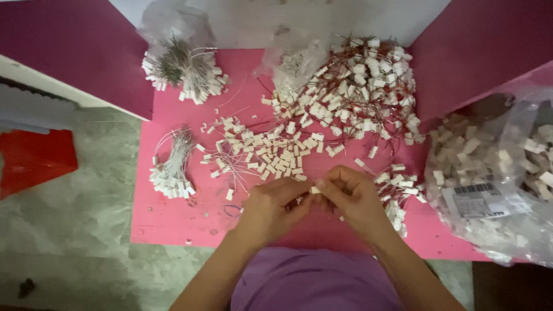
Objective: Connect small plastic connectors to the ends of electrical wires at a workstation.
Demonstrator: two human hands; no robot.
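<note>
Both hands are meeting over the near middle of the pink table (pixel 173 222), and together they are pinching one small white plastic connector (pixel 315 189) between their fingertips. The left hand (pixel 271 207) is gripping it from the left with thumb and forefinger, while the right hand (pixel 354 198) is closing on it from the right, its fingers curled around the piece. The connector is sitting just above the tabletop, directly in front of the person's purple-clad lap (pixel 314 288). Four groups of wired connectors are lying on the table: one large tangled heap with red wires (pixel 363 86) at the far right, one loose scatter of white pieces (pixel 265 150) in the centre just beyond the hands, and two tied bundles with white wires, one bundle at the far left corner (pixel 184 72) and one bundle at the left edge (pixel 173 167). A smaller cluster of finished pieces (pixel 397 196) is resting just beside the right hand. Two clear plastic bags are showing: one big bag of white connectors (pixel 495 173) is bulging at the right, off the table's edge, and one smaller bag (pixel 296 60) is lying at the back beside the red-wired heap. One red object (pixel 34 158) is lying on the grey floor to the left.
</note>
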